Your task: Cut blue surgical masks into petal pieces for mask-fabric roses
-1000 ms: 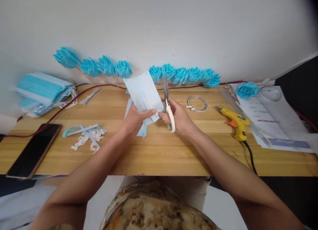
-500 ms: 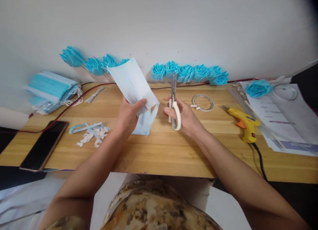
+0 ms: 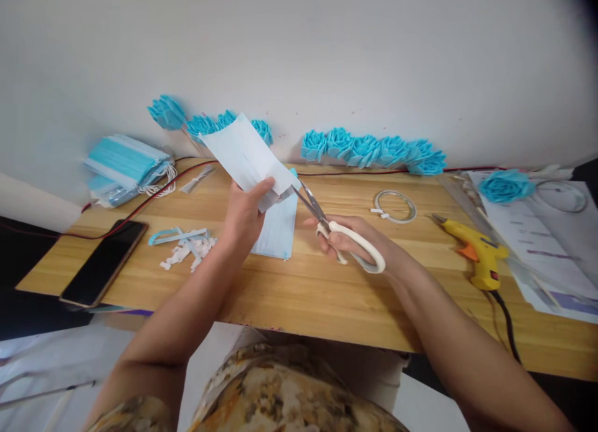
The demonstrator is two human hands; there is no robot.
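Observation:
My left hand (image 3: 247, 211) pinches a pale blue face mask sheet (image 3: 243, 149) between thumb and fingers, raised above the table and tilted. My right hand (image 3: 350, 233) has its fingers through the white handles of the scissors (image 3: 315, 206). The blades are parted and point up and left, with their tips at the sheet's lower right corner. Below the raised sheet, another light blue piece of mask (image 3: 275, 230) lies flat on the wood. Cut blue and white strips and small white scraps (image 3: 189, 251) lie in a heap left of my left forearm.
Blue handmade flowers (image 3: 367, 150) stand along the wall. A stack of masks (image 3: 124, 164) and a phone (image 3: 105, 261) are at left. On the right are a roll of tape (image 3: 396, 208), a yellow glue gun (image 3: 474, 251) with its cord, papers (image 3: 555, 245) and another blue flower (image 3: 507, 186).
The scissors have turned from pointing straight up to pointing left, and their blades have opened at the sheet's corner. The dangling strip there no longer shows. The view has shifted slightly.

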